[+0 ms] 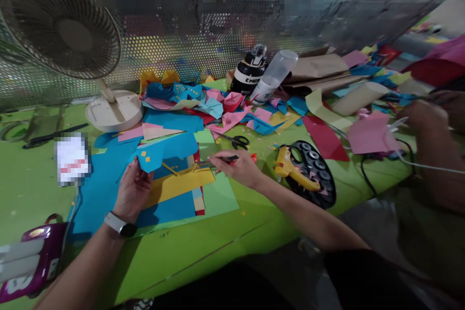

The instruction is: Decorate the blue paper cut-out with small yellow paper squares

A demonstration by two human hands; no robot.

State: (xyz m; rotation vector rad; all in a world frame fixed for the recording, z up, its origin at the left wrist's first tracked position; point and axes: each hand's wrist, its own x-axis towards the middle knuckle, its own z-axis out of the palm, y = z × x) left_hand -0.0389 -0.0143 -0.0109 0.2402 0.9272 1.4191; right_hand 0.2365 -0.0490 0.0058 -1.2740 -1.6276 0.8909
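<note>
My left hand (132, 186), a watch on its wrist, pinches a blue folded-paper piece (153, 151) with small yellow squares on it. In my right hand (238, 168) is a slim, dark, pointed tool (228, 158), like tweezers. Its tip is close to narrow yellow paper scraps (192, 168), but whether it touches them I cannot tell. Under both hands lies a yellow paper sheet (181, 185) on blue and light green sheets (221, 196). Black-handled scissors (240, 142) rest just beyond my right hand.
A fan (114, 111) and a lit phone (72, 160) are at left. Folded paper (181, 94), a black bottle (249, 72) and a clear bottle (274, 77) stand behind. A yellow glue gun (296, 172) lies on a black tray (325, 174). Another person's hands (425, 118) work at right.
</note>
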